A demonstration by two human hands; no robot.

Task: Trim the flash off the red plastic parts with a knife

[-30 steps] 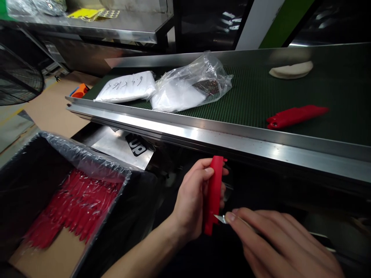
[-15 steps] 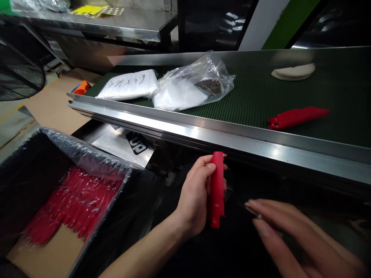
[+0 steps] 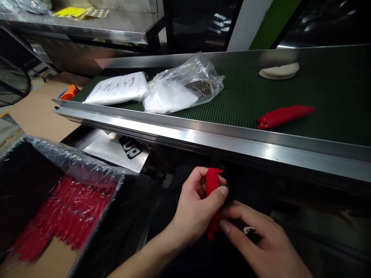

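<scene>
My left hand (image 3: 195, 208) is wrapped round a long red plastic part (image 3: 212, 181), held upright below the belt's edge, its thumb laid across the front. The part has a small tab at its top end; its middle is covered by the thumb. My right hand (image 3: 257, 235) pinches thumb and forefinger together against the part's lower right edge. What sits between those fingertips is hidden. A small pale, shiny item (image 3: 249, 230) shows behind them, within the curled fingers; its kind is unclear. Another red plastic part (image 3: 285, 116) lies on the green conveyor belt (image 3: 234, 100).
At left a lined black bin (image 3: 116, 197) holds many bagged red parts (image 3: 69, 212) and cardboard. On the belt lie a white packet (image 3: 117, 88), a clear bag (image 3: 179, 90) and a cream-coloured curved piece (image 3: 279, 71). The metal rail (image 3: 185, 131) runs above my hands. A fan (image 3: 13, 83) stands far left.
My right hand has moved left and in to the red part, its fingertips now at the part's lower edge. My left thumb has shifted across the part. The view has turned slightly right.
</scene>
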